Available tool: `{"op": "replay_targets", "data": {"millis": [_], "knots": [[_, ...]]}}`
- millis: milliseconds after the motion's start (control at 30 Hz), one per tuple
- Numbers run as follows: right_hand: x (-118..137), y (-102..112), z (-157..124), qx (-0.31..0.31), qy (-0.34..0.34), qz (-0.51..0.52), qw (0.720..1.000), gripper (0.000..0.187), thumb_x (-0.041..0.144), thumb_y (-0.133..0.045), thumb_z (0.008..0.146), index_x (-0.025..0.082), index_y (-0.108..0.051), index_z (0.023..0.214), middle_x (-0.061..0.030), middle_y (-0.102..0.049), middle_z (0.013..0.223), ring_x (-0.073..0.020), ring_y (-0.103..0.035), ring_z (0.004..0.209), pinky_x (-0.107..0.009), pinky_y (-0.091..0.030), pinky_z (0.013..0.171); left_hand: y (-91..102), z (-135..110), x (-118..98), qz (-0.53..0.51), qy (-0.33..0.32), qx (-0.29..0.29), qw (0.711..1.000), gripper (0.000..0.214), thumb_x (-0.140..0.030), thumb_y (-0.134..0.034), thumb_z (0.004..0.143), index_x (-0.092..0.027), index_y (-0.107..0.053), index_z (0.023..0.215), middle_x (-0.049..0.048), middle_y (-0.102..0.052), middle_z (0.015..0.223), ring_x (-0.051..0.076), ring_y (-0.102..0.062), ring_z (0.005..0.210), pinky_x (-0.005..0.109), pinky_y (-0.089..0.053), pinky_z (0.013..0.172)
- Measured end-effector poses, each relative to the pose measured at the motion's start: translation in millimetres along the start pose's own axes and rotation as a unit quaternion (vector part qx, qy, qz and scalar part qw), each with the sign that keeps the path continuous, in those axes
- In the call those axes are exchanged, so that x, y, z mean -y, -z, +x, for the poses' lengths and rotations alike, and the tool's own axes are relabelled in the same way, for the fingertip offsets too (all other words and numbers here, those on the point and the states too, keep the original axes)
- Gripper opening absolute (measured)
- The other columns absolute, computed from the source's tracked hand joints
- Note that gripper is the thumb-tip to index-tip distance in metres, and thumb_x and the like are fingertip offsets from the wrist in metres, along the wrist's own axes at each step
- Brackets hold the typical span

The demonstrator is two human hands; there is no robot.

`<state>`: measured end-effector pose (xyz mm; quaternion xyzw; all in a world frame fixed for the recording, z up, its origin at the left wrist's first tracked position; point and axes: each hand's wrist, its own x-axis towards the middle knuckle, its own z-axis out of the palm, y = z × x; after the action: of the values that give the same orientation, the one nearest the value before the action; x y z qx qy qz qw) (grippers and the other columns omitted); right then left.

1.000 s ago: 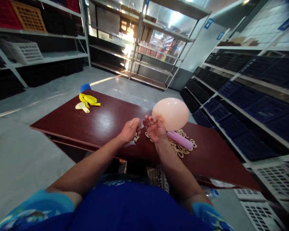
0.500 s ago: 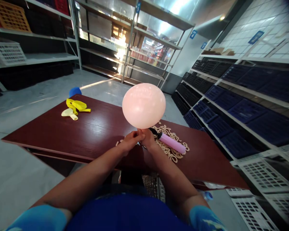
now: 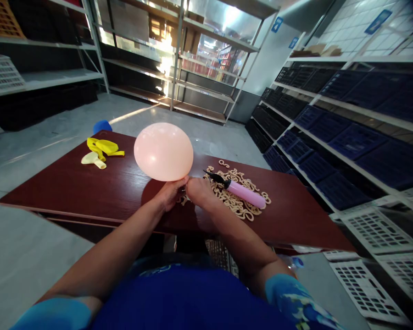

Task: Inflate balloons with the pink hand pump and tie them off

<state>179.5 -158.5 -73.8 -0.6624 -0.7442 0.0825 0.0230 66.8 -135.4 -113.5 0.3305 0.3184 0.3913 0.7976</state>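
Observation:
A pale pink inflated balloon (image 3: 163, 151) tilts to the left above the table. At its neck, my left hand (image 3: 172, 192) is closed, pinching the balloon from below. My right hand (image 3: 200, 191) is closed beside it, its fingers curled at the same neck; the knot or tail itself is hidden by the fingers. Just right of my right hand lies a balloon pump (image 3: 246, 194) with a pink barrel and black nozzle. It rests on a pile of beige curly wooden-looking pieces (image 3: 236, 208).
Yellow deflated balloons (image 3: 105, 147) and a cream one (image 3: 92, 159) lie on the left of the dark red table (image 3: 72, 197). A blue round object (image 3: 102, 126) shows behind the table's far left corner. Shelves with dark crates (image 3: 344, 133) line the right side.
The balloon has swung left and tipped over, from upright above my hands. My hands have shifted slightly left, and the pump's black nozzle is now uncovered.

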Motion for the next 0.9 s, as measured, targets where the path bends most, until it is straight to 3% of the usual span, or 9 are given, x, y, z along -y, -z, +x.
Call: {"op": "replay_targets", "data": {"millis": [133,300,433,500,567,633,733,833,900], "knots": [[-1,7,1,0.003,0.064,-0.011,0.998,0.032,0.029,-0.033,0.087,0.014,-0.061,0.093,-0.0135,-0.066,0.092,-0.022,-0.06,0.083,-0.032,-0.042,0.073,3.0,-1,-2,0.002,-0.052,0.006,0.999,0.035,-0.032,-0.074,0.058,-0.01,-0.066,0.084,0.0078,-0.065,0.075,0.016,-0.06,0.068,0.027,-0.045,0.064],[-6,18,3,0.105,0.094,0.203,0.969,0.03,0.029,-0.034,0.087,0.015,-0.056,0.071,-0.0037,-0.059,0.061,-0.0125,-0.054,0.057,-0.024,-0.041,0.057,0.2,-6,-15,0.045,-0.069,0.006,0.997,0.025,-0.029,-0.072,0.061,-0.009,-0.067,0.074,0.0056,-0.06,0.056,0.016,-0.057,0.056,0.027,-0.044,0.054],[-17,23,3,0.25,0.116,0.462,0.843,0.036,0.041,-0.033,0.087,0.02,-0.041,0.06,0.0053,-0.037,0.042,-0.0096,-0.043,0.041,-0.022,-0.033,0.041,-7.5,-12,-28,0.007,-0.159,0.007,0.987,0.02,-0.021,-0.073,0.06,-0.01,-0.066,0.074,0.0074,-0.065,0.071,0.017,-0.06,0.073,0.029,-0.047,0.07],[-20,23,3,0.286,0.136,0.558,0.767,0.036,0.046,-0.036,0.086,0.021,-0.036,0.059,0.0078,-0.03,0.04,-0.009,-0.04,0.039,-0.022,-0.032,0.04,-14.0,-16,-34,-0.002,-0.172,0.015,0.985,0.016,-0.019,-0.072,0.06,-0.01,-0.065,0.071,0.0076,-0.065,0.078,0.017,-0.06,0.079,0.028,-0.046,0.076],[-19,25,3,0.292,0.147,0.604,0.727,0.036,0.048,-0.038,0.085,0.022,-0.035,0.06,0.0091,-0.028,0.04,-0.0082,-0.037,0.038,-0.022,-0.033,0.042,-20.1,-19,-40,-0.005,-0.149,0.006,0.989,0.013,-0.018,-0.071,0.062,-0.011,-0.062,0.067,0.0068,-0.065,0.077,0.016,-0.059,0.08,0.026,-0.046,0.075],[-16,29,3,0.277,0.158,0.597,0.736,0.036,0.05,-0.04,0.084,0.021,-0.041,0.063,0.008,-0.035,0.043,-0.0083,-0.041,0.041,-0.022,-0.036,0.045,-22.2,-21,-45,-0.007,-0.132,-0.021,0.991,0.012,-0.018,-0.069,0.064,-0.011,-0.059,0.064,0.0056,-0.063,0.074,0.013,-0.058,0.073,0.023,-0.046,0.067],[-15,32,1,0.223,0.174,0.505,0.815,0.032,0.048,-0.046,0.082,0.017,-0.054,0.078,0.0018,-0.056,0.061,-0.0097,-0.052,0.056,-0.022,-0.039,0.052,-11.8,-19,-53,0.001,-0.146,-0.053,0.988,0.015,-0.022,-0.068,0.066,-0.011,-0.057,0.064,0.0047,-0.062,0.07,0.007,-0.05,0.054,0.017,-0.036,0.046],[-24,21,1,0.056,0.152,0.35,0.923,0.023,0.038,-0.051,0.081,0.017,-0.059,0.085,-0.0001,-0.06,0.073,-0.0097,-0.053,0.066,-0.022,-0.039,0.061,10.9,-17,-55,0.02,-0.151,-0.066,0.986,0.021,-0.027,-0.069,0.065,-0.01,-0.057,0.063,0.0047,-0.061,0.067,0.001,-0.035,0.041,0.016,-0.02,0.034],[-31,3,1,-0.038,0.126,0.242,0.961,0.017,0.031,-0.053,0.08,0.017,-0.062,0.081,-0.0006,-0.06,0.075,-0.01,-0.052,0.069,-0.023,-0.038,0.066,25.0,-16,-51,0.03,-0.144,-0.073,0.986,0.022,-0.029,-0.07,0.064,-0.01,-0.058,0.064,0.0044,-0.062,0.068,0.0,-0.028,0.037,0.017,-0.014,0.032]]}}
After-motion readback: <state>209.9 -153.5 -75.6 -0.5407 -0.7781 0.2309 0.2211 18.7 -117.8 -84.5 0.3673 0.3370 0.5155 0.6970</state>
